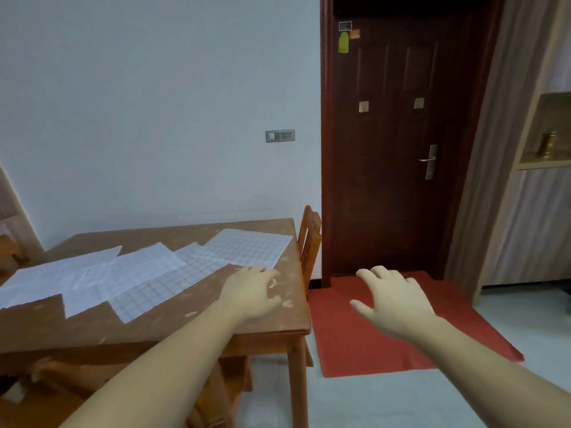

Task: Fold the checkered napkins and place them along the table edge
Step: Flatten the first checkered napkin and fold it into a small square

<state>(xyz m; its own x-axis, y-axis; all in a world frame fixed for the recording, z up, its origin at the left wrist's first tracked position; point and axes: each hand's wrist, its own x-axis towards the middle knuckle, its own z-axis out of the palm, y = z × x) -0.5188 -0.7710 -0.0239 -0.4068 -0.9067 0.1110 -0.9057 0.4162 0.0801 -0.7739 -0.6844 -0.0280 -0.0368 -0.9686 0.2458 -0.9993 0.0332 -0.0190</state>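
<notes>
Left hand (251,291) spread loosely over the surface (278,316), fingertips seemingly touching the nearest checkered napkin (247,247), right hand (391,299) splayed, empty, above the red mat (340,335)

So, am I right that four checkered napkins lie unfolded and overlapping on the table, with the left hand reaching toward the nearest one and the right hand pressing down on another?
Not quite: the right hand presses nothing. The head view shows it open in the air, off the table, above the red mat. The rest holds: four unfolded napkins overlap, and the left hand reaches toward the nearest.
</notes>
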